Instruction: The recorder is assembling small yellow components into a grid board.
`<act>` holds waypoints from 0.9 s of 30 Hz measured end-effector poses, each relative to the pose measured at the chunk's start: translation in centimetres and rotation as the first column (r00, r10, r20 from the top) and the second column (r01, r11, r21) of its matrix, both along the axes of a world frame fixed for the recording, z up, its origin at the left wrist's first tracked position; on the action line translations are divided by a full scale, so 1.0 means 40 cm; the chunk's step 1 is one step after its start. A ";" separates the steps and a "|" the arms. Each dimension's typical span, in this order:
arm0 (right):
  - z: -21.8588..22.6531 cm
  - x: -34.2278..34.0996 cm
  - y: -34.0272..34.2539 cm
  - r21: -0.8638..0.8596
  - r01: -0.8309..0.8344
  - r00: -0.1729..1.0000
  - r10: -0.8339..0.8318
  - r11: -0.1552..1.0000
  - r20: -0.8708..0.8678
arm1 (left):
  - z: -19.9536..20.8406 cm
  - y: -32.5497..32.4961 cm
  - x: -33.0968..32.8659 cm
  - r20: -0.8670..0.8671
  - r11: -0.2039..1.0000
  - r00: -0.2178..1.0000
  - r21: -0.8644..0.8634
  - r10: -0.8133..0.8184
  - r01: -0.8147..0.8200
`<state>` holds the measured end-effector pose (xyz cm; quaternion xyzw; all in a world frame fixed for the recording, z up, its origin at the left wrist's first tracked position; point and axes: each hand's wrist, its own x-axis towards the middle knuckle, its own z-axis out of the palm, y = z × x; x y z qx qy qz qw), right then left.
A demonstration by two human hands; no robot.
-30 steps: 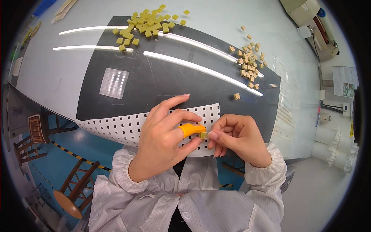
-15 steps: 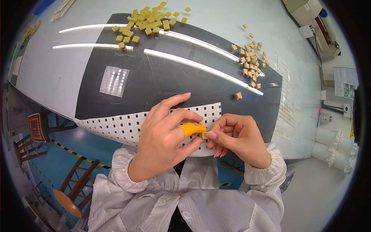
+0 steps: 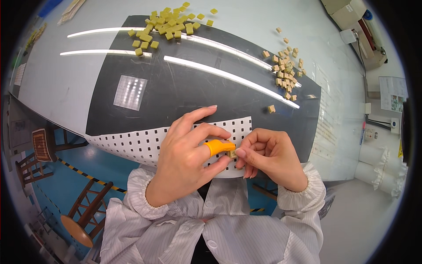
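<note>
While our hands meet at the near edge of the surface (image 3: 66, 88), the left hand (image 3: 187, 156), with an orange cot (image 3: 218, 145) on one finger, is curled with thumb and cotted finger closing on a small tan block (image 3: 231, 154); its other fingers spread over the white dotted sheet (image 3: 145, 141). Our right hand (image 3: 268, 156) is folded nearly shut, fingertips pinching the same block from the right, so both hands have hold of it just above the sheet's near right part. We judge the work to be early or midway: one block is in hand, while a yellow pile (image 3: 165, 27) at the far left and a tan pile (image 3: 285, 72) at the far right lie well apart from us on the dark mat (image 3: 198, 92), with one stray block (image 3: 271, 108) nearer. We cannot tell whether any squares on the sheet are already filled. A small grid card (image 3: 130, 92) lies left on the mat.
</note>
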<state>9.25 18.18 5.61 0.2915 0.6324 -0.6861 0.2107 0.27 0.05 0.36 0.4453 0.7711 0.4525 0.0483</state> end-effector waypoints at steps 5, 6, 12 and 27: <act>-0.001 0.006 -0.012 0.038 -0.008 0.999 0.010 0.999 -0.033 | 0.003 0.001 0.000 0.015 1.000 1.000 0.009 0.004 -0.004; -0.006 0.009 -0.016 0.077 -0.020 0.997 0.026 0.997 -0.078 | 0.002 0.002 0.001 0.016 1.000 1.000 0.014 0.006 -0.006; -0.001 0.000 -0.025 0.182 -0.046 0.988 0.072 0.982 -0.138 | -0.001 0.001 0.002 0.016 1.000 1.000 0.019 0.008 -0.008; -0.017 0.023 0.000 0.510 -0.126 0.872 0.340 0.851 -0.351 | 0.005 0.002 -0.001 0.008 1.000 1.000 0.006 -0.002 0.002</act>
